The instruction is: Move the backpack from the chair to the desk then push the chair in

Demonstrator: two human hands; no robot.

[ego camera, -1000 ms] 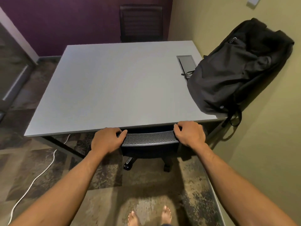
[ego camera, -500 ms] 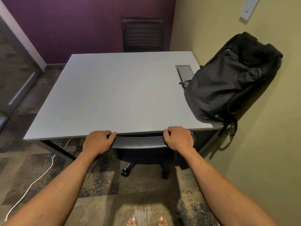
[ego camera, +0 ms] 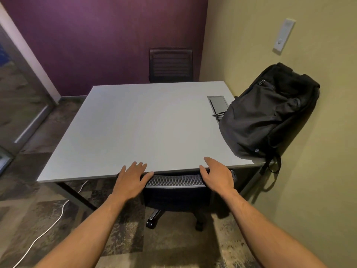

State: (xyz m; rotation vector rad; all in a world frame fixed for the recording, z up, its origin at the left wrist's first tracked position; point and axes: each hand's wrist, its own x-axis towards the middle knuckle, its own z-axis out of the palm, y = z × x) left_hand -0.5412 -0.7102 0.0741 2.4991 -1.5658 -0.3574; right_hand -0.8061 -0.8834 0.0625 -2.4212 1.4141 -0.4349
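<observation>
A black backpack [ego camera: 268,117] stands on the right side of the grey desk [ego camera: 139,128], leaning against the yellow wall, with a strap hanging over the desk's near right corner. The black mesh-backed chair [ego camera: 173,181] is tucked under the desk's near edge; only its backrest top and wheeled base show. My left hand [ego camera: 131,178] hovers over the backrest's left end with fingers spread. My right hand [ego camera: 217,176] is over the right end, fingers loose and extended over the desk edge. Neither hand grips anything.
A second dark chair [ego camera: 171,64] stands at the desk's far side against the purple wall. A cable hatch [ego camera: 217,102] is set in the desktop beside the backpack. A white cable [ego camera: 48,229] runs across the patterned carpet at left. A glass door is at far left.
Both hands were curled around the top of the chair's backrest; now they have let go and opened. The camera view has tilted up and back, showing more of the walls.
</observation>
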